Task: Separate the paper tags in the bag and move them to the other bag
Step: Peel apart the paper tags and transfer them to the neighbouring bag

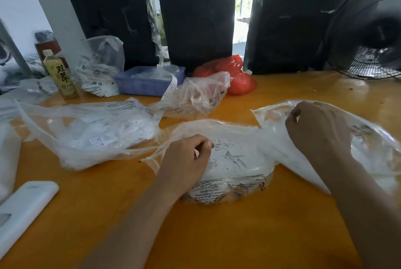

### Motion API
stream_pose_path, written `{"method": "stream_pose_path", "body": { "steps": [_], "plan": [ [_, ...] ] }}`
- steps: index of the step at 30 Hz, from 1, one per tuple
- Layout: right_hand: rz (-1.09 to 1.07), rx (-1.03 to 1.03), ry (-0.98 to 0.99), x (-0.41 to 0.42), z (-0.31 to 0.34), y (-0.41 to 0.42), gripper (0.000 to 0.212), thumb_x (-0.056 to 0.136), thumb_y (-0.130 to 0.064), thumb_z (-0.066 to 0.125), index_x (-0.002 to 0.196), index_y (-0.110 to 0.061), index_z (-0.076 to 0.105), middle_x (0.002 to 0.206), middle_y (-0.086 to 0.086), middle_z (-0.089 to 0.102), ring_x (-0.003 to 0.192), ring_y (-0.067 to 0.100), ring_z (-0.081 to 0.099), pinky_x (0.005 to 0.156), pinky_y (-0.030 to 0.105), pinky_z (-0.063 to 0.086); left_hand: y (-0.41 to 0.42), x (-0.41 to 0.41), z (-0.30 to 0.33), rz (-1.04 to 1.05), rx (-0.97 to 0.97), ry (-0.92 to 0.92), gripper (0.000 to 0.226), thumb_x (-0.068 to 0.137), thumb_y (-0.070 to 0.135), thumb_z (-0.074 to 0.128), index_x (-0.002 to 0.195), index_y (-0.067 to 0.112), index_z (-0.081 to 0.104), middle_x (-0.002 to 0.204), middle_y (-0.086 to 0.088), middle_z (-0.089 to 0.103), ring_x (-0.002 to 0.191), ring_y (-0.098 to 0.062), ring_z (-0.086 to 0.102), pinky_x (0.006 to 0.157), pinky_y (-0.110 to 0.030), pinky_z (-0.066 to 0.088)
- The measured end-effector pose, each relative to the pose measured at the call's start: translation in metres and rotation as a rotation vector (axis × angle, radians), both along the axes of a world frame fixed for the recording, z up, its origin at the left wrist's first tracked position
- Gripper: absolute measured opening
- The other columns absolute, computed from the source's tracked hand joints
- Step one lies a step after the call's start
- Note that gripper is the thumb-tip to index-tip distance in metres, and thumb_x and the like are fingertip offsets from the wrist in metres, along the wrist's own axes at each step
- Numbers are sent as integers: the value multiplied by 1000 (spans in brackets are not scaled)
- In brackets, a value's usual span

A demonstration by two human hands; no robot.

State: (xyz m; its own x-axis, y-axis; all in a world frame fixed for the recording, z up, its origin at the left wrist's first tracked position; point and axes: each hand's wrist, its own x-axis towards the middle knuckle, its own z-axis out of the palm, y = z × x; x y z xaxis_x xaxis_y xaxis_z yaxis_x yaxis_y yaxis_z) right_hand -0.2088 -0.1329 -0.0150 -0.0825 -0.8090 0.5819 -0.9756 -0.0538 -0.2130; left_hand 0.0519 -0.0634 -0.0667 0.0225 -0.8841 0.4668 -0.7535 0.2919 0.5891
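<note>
Our left hand [191, 156] pinches the paper tags [230, 158] bag [227, 186]; our right hand [314, 127] grips the other bag [373, 149], just right.

Both forearms reach forward — left hand [188, 160] and right hand [315, 130] curled, fingers pinching.

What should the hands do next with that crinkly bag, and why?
Probably pull the bag's mouth wider. The left hand and right hand both pinch the clear plastic bag, while the paper tags lie inside, under the film.
</note>
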Motion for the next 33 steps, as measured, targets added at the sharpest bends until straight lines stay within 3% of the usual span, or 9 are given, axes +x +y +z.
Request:
{"method": "stream_pose_path", "body": {
  "steps": [6,9,14,19,23,25,28,30,33],
  "plan": [
    [324,-35,-517,13,-3,1,10,98,-33,65,100,-25,72,90,-12,58,77,2,52,63,16,37,-2,-2,-1,-3,49,129,29,106,43,49,103,31,75,79,17,71,70,6,63,58,-9,42],
    [524,-113,-486,34,-10,11,2,96,-27,68,98,-27,69,113,-6,55,89,1,56,74,11,44,1,-4,0,-55,92,245,37,106,58,42,107,37,72,92,21,74,79,2,67,66,-12,49],
    [857,-148,-259,64,-32,28,15,99,-24,63,105,-15,73,109,-3,67,85,10,66,77,28,58,1,-8,8,-223,315,651,62,90,77,43,112,29,74,104,3,80,91,-21,76,81,-37,62],
    [886,-192,-169,76,-41,32,20,97,-28,65,107,-14,76,108,1,68,94,16,65,80,27,55,0,-3,6,-205,286,804,38,90,49,70,110,18,79,101,-4,81,92,-20,77,82,-28,60],
    [753,11,-537,77,-38,36,43,95,-51,59,132,-29,58,121,-20,57,103,-7,59,81,5,47,-3,2,9,-204,277,929,13,96,26,72,104,23,82,103,-7,81,91,-17,76,78,-26,57],
    [735,173,-714,76,-33,35,51,92,-59,58,137,-37,49,121,-28,58,102,-10,60,76,6,50,-3,3,10,-225,273,920,13,96,25,72,101,28,83,105,-6,81,93,-17,76,76,-23,57],
    [753,327,-820,72,-32,30,23,94,-44,69,114,-34,67,97,-16,74,84,1,71,71,21,59,-1,3,10,-238,274,912,14,97,21,73,100,29,83,104,-5,81,94,-18,76,77,-23,58],
    [751,317,-873,72,-33,30,5,95,-32,72,95,-28,74,84,-9,77,76,7,73,69,23,58,-1,2,9,-219,255,883,16,97,18,73,98,29,84,100,-4,82,89,-15,76,76,-21,58],
    [746,266,-887,74,-34,31,8,97,-31,70,90,-29,73,81,-11,76,72,8,72,68,21,59,-1,4,8,-184,220,803,17,98,19,73,95,32,84,93,-2,82,84,-11,75,74,-19,58]
  ]
}}
